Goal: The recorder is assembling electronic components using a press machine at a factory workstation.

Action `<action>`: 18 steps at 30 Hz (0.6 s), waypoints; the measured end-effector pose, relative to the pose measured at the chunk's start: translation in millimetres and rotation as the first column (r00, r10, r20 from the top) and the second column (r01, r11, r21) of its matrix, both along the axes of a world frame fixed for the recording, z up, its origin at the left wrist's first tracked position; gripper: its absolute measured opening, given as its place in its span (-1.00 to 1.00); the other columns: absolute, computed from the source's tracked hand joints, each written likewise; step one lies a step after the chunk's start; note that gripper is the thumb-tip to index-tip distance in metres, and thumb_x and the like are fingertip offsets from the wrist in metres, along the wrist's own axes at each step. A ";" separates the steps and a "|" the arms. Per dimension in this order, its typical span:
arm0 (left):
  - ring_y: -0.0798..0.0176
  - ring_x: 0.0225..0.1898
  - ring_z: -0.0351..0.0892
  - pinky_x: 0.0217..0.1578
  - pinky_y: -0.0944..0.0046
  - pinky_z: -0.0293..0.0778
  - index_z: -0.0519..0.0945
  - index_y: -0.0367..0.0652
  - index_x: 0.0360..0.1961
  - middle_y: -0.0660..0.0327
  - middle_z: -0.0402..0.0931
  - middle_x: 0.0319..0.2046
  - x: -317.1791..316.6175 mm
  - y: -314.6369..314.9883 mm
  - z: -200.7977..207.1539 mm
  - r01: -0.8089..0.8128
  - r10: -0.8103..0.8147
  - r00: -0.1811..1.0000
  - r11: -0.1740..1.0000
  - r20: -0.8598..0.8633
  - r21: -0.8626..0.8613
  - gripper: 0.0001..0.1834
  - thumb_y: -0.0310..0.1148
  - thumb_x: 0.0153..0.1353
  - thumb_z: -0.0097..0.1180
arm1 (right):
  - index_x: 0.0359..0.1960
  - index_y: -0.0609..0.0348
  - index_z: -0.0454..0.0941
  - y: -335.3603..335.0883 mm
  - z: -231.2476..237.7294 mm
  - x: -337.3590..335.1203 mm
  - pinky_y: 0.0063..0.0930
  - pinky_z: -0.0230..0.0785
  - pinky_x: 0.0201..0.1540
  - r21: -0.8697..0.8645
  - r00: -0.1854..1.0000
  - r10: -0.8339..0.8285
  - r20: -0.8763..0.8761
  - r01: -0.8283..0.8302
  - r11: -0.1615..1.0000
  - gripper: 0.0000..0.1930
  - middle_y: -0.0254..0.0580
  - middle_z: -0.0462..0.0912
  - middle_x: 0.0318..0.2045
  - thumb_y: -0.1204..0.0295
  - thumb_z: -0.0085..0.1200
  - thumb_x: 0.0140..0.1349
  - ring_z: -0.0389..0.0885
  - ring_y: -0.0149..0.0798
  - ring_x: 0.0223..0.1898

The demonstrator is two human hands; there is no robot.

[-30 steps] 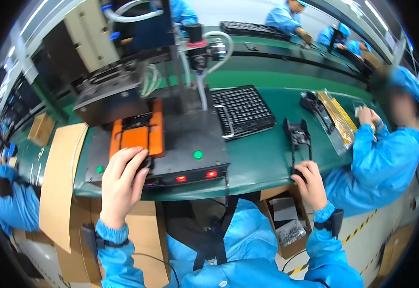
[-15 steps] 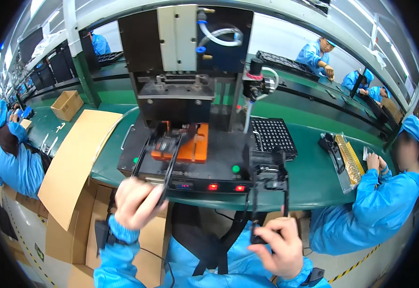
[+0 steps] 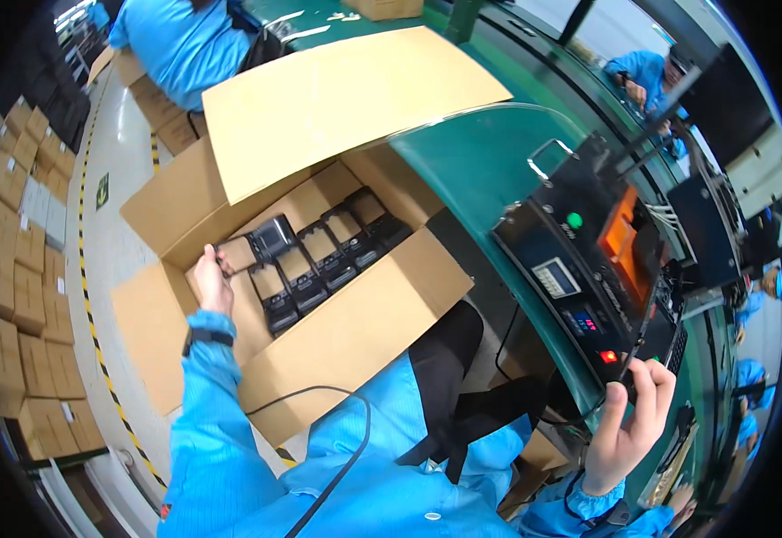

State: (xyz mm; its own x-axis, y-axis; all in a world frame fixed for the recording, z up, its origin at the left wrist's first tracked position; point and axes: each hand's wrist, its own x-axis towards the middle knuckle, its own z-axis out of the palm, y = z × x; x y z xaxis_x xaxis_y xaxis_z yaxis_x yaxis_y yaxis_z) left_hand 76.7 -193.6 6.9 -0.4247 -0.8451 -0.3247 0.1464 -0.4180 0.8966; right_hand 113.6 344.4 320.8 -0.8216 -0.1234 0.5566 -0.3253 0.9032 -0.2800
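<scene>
My left hand (image 3: 214,281) is closed on one end of a black plastic frame (image 3: 272,238) with an open middle and a solid block at its far end. It holds the frame over an open cardboard box (image 3: 355,332). Inside the box, several similar black frames (image 3: 330,267) lie side by side in a row. My right hand (image 3: 633,426) pinches another black plastic frame (image 3: 644,336), seen nearly edge-on, at the front of the black press machine (image 3: 543,229). An orange fixture (image 3: 619,235) sits on the machine; the right frame's far end is hard to make out there.
A large tan cardboard sheet (image 3: 346,103) stretches above the box's far side. The green worktable (image 3: 462,148) carries the machine. A person in blue (image 3: 180,45) sits at the upper left. Stacked cartons (image 3: 28,269) line the left, beyond a yellow-black floor stripe (image 3: 86,269).
My view has swung left towards the box. The left hand has carried its frame from the machine's orange fixture to over the box. The right hand still holds its frame, now close to the machine.
</scene>
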 end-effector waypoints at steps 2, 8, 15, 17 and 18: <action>0.44 -0.66 0.23 -0.62 0.38 0.20 0.51 -0.15 -0.29 0.31 0.45 -0.55 13.0 -41.7 -20.5 -0.077 0.067 0.994 0.991 0.091 0.107 -0.72 -0.20 0.49 -0.07 | -0.06 0.36 0.55 6.2 -1.9 -0.9 -0.27 0.33 0.03 0.066 1.000 -0.026 -0.001 0.026 0.997 -0.72 -0.01 0.44 -0.16 0.39 0.14 0.31 0.48 -0.04 -0.11; 0.54 -0.76 0.12 -0.73 0.40 0.02 0.50 -0.02 -0.52 0.45 0.35 -0.69 41.9 -107.0 20.7 0.385 -0.250 0.803 0.910 0.541 -0.152 -0.73 -0.21 0.33 0.03 | -0.02 0.36 0.52 6.7 -0.8 -10.9 -0.34 0.32 0.05 -0.032 0.996 -0.090 0.023 0.091 0.995 -0.76 0.00 0.45 -0.08 0.48 0.05 0.36 0.50 -0.10 -0.06; 0.40 -0.58 0.41 -0.54 0.32 0.36 0.63 -0.21 -0.34 0.31 0.49 -0.57 15.8 -94.6 -42.6 0.815 -0.541 0.449 0.574 0.711 -0.079 -0.69 -0.15 0.32 0.11 | -0.02 0.38 0.52 -9.3 -7.2 -39.0 -0.25 0.22 0.24 -0.069 0.994 -0.107 -0.016 0.105 0.992 -0.78 -0.02 0.47 -0.09 0.53 0.05 0.35 0.50 -0.07 -0.04; 0.20 -0.38 0.54 -0.27 0.19 0.49 0.61 -0.25 -0.27 0.15 0.56 -0.41 28.5 -102.0 -105.7 0.811 -0.450 0.493 0.548 0.745 -0.205 -0.66 -0.12 0.33 0.12 | -0.05 0.37 0.52 -13.8 -4.8 -45.7 -0.11 0.09 0.37 -0.043 0.998 -0.052 -0.040 0.050 0.998 -0.79 -0.01 0.50 -0.13 0.55 0.08 0.33 0.51 -0.03 -0.04; 0.08 -0.23 0.59 -0.09 0.10 0.52 0.60 -0.27 -0.22 0.02 0.60 -0.27 38.7 -106.6 -130.6 0.806 -0.403 0.529 0.514 0.747 -0.293 -0.64 -0.11 0.33 0.13 | -0.07 0.36 0.53 -16.8 -2.6 -47.6 -0.06 0.10 0.37 -0.017 0.996 -0.067 -0.066 0.066 0.998 -0.80 0.00 0.52 -0.15 0.55 0.10 0.30 0.53 -0.02 -0.06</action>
